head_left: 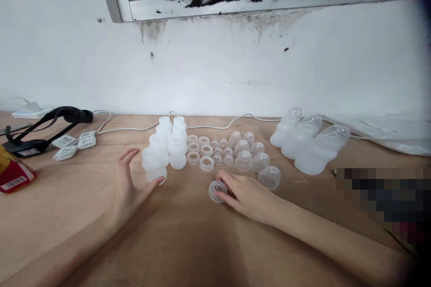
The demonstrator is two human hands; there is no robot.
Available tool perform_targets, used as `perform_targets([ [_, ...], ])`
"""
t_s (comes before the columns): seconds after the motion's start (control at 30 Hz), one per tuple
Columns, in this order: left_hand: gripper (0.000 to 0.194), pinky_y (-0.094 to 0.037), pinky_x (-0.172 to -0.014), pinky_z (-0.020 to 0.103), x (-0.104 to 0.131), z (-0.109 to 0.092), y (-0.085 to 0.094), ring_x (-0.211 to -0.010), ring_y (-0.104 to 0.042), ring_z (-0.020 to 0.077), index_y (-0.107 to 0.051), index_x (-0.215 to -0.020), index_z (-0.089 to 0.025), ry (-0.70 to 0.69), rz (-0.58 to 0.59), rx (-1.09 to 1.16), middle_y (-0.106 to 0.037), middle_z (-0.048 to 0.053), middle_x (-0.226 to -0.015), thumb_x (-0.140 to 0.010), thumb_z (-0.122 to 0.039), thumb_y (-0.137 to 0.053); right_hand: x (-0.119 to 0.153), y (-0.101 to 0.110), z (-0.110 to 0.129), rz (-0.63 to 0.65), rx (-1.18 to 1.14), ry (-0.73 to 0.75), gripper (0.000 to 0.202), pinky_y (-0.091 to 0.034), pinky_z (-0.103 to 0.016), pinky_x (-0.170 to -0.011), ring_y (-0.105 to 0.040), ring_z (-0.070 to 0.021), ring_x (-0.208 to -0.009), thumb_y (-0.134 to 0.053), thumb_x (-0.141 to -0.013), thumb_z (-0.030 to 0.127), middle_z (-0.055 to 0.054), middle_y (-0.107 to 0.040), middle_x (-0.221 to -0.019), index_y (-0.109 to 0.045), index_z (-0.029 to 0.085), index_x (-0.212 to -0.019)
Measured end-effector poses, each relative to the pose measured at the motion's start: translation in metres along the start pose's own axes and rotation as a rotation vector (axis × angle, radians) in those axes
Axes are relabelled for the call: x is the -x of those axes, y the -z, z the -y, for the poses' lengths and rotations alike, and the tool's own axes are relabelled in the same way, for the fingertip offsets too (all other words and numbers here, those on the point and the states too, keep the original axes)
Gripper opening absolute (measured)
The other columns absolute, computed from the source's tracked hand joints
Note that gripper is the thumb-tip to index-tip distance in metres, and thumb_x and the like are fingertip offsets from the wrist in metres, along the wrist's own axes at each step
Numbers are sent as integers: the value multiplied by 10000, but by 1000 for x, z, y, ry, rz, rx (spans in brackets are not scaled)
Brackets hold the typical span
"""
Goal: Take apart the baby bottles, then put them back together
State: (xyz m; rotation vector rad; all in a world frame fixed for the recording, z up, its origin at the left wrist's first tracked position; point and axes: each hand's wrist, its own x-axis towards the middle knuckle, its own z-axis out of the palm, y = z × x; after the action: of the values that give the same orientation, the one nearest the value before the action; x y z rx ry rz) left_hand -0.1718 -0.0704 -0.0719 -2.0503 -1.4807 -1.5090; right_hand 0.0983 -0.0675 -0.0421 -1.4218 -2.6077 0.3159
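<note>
Just below the middle of the frame, the right hand (pixel 251 197) pinches a pale ring with a clear teat (pixel 217 191) between thumb and fingers, low over the desk (pixel 185 224); the ring is round, milky and see-through, with the glossy teat at its centre. Left of centre, the left hand (pixel 126 188) is spread wide, thumb well apart from the fingers, the thumb's tip at the nearest frosted bottle (pixel 156 175); whether it presses on it I can't tell. Behind that stand two rows of white bottles (pixel 178 148), and rightward run loose rings (pixel 206 163), small clear teats (pixel 228 159) and clear domed caps (pixel 243 161), packed close. Three capped bottles (pixel 311 159) stand apart at right. Bare wood opens between the hands and down to the bottom centre of the frame, while the desk's far edge meets the white wall (pixel 202 63), a white cable (pixel 131 129) lying along it. At far left, a red and yellow packet (pixel 13 175) shows a barcode label, and near a black headset (pixel 70 114) lie white tags (pixel 63 152) with dark print, all too small to read.
</note>
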Motion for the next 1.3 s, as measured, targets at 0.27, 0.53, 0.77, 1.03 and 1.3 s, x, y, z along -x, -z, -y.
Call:
perform_targets([
  [0.27, 548, -434, -761, 342, -5, -75, -41, -923, -502, 210, -332, -1154, -148, -192, 750, 129, -521, 98, -1016, -706, -361, -566, -12, -3, 10, -12, 20, 13, 188, -269, -222, -454, -519, -151, -543, -345, -811, 301, -48, -559, -654, -409, 141, -887],
  [0.53, 266, -412, -652, 248, -15, -70, -65, -780, -525, 155, -519, -939, -189, 12, 901, 230, -563, 16, -883, -702, -299, -573, -21, -19, -11, -62, -679, -212, 185, -305, -203, -436, -436, -91, -432, -236, -840, 323, 41, -427, -516, -328, 177, -776],
  [0.77, 315, -401, -804, 330, -13, -66, -66, -894, -475, 185, -472, -1076, -170, -156, 798, 3, -427, 85, -1017, -773, -253, -462, -13, -7, -27, -187, -214, -197, 242, -325, -236, -518, -477, -122, -561, -395, -794, 391, -16, -520, -634, -455, 166, -859],
  [1.03, 314, -422, -774, 337, -18, -66, -73, -856, -486, 188, -460, -1078, -139, -195, 800, -103, -413, 96, -985, -778, -225, -429, -20, -15, -20, -146, -6, -180, 329, -357, -258, -558, -553, -183, -699, -360, -823, 340, -81, -593, -803, -459, 151, -1074],
  [1.3, 309, -416, -793, 351, -19, -68, -75, -893, -483, 209, -453, -1071, -130, -193, 812, -145, -424, 104, -1005, -784, -239, -418, 11, 48, -35, -435, 360, -311, 374, -399, -316, -583, -525, -242, -824, -310, -831, 375, -126, -511, -1022, -449, 163, -1107],
])
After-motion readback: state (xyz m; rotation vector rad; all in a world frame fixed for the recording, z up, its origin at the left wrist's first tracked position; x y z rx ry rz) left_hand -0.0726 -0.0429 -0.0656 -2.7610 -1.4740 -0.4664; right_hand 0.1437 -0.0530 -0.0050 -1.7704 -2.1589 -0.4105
